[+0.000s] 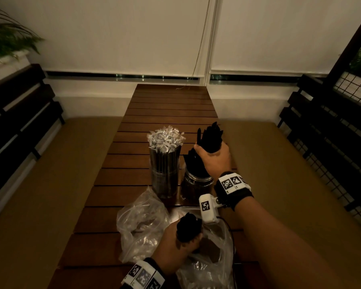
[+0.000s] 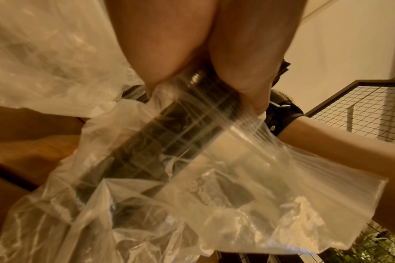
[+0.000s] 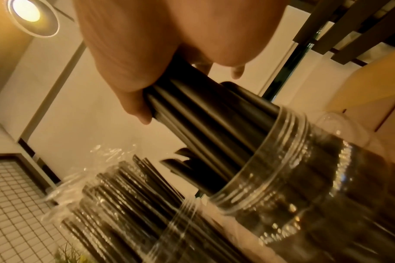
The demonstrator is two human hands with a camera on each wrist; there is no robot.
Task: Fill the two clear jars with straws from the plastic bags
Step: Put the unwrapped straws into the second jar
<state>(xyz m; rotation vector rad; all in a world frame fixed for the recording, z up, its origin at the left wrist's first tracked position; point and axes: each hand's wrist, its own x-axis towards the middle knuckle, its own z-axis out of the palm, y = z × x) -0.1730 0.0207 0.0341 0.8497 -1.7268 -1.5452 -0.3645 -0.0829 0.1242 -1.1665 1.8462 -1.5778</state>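
My right hand (image 1: 215, 157) is wrapped around a bundle of black straws (image 3: 205, 113), their lower ends already in the right jar (image 1: 197, 184); I'd lower them straight and release only once they seat. My left hand (image 1: 179, 240) clutches another bundle (image 1: 188, 228) in the plastic bag (image 2: 270, 178). The left jar (image 1: 164, 180) stands packed with wrapped straws (image 1: 166, 138); a second bag (image 1: 142, 222) looks nearly empty.

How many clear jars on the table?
2. The left jar, packed with wrapped straws, stands beside the right jar, where the right hand is lowering black straws. None hidden that I can see.
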